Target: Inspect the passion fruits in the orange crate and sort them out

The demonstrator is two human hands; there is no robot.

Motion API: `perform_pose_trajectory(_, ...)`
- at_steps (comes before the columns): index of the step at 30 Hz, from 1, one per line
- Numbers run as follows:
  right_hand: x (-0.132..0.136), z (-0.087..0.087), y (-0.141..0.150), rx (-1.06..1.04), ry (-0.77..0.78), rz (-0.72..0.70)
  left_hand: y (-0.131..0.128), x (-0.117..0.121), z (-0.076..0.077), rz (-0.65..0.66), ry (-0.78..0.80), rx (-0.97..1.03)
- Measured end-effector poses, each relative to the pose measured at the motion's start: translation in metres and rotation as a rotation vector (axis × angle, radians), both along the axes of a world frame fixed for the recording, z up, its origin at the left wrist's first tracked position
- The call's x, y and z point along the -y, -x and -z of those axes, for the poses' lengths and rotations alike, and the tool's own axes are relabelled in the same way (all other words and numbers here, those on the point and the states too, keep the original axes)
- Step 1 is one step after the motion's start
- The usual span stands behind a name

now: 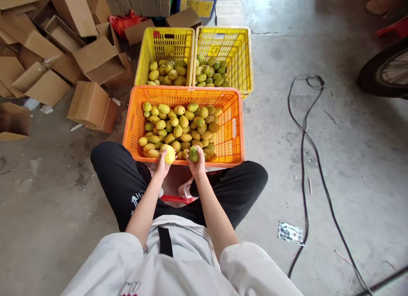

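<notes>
Left hand [162, 163] at center frame, fingers wrapped round a yellow fruit [170, 154]; right hand [199, 163] just right of it, fingers grasping a green fruit [193, 154]. Both fruits held up at the near edge of the orange crate [131, 128] — upper center of the frame, between the spread knees in black trousers [245, 183]. Pile [183, 122] of yellow and greenish fruit in that crate, heaped toward its left and middle, bare mesh showing at its right end. Behind it, touching or nearly so, two yellow crates side by side at top center: left crate [138, 66] has mostly yellowish fruit [172, 72], right crate [239, 60] greener fruit [210, 71], both only part filled. Cardboard boxes [92, 102] jumbled across upper left, red bag [126, 24] among them. Black cord [302, 173] looped on the concrete floor [47, 228], right side; silvery packet [290, 232] beside it, lower right. Wheel [390, 69] at upper right edge, cut off by the frame.
</notes>
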State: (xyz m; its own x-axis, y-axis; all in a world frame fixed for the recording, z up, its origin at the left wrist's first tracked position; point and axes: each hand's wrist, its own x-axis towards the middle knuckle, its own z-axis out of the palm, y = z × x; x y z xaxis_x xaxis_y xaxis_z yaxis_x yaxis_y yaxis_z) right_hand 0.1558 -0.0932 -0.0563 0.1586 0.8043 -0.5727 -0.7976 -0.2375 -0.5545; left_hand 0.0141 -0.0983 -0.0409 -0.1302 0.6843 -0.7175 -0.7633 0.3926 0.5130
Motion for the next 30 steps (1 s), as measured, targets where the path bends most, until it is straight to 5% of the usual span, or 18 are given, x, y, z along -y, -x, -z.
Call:
perform_pose_trajectory(18,-0.001,0.009,0.0,0.006,-0.012,-0.136,0.002,-0.001,-0.014,0.116,-0.021,0.006)
perform_pose_trajectory(30,0.005,0.003,0.006,0.204,-0.127,-0.132,-0.006,0.005,-0.007,0.05,-0.045,-0.173)
